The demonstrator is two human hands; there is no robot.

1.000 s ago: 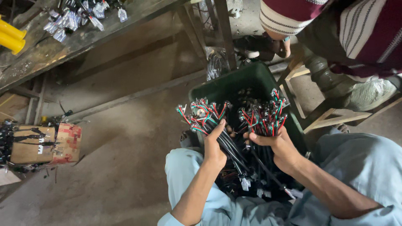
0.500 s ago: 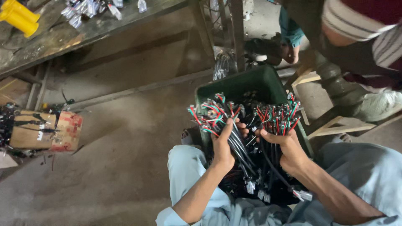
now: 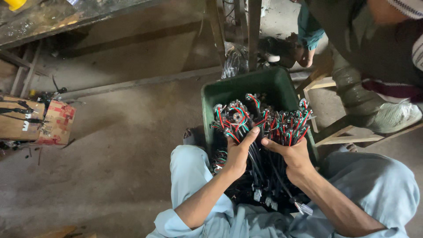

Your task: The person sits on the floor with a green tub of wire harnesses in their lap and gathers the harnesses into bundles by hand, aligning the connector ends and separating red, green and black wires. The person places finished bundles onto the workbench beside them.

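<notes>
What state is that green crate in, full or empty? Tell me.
Cannot tell how full. The green crate stands upright and open-topped, but the wire bundle held by both hands hides most of its inside.

Dusty concrete floor (image 3: 114, 145), grimy workbench (image 3: 66, 20), wooden stool (image 3: 335, 132)

Both wire bundles (image 3: 260, 121) now sit pressed together, thumbs nearly touching, over the green bin (image 3: 246, 86).
</notes>
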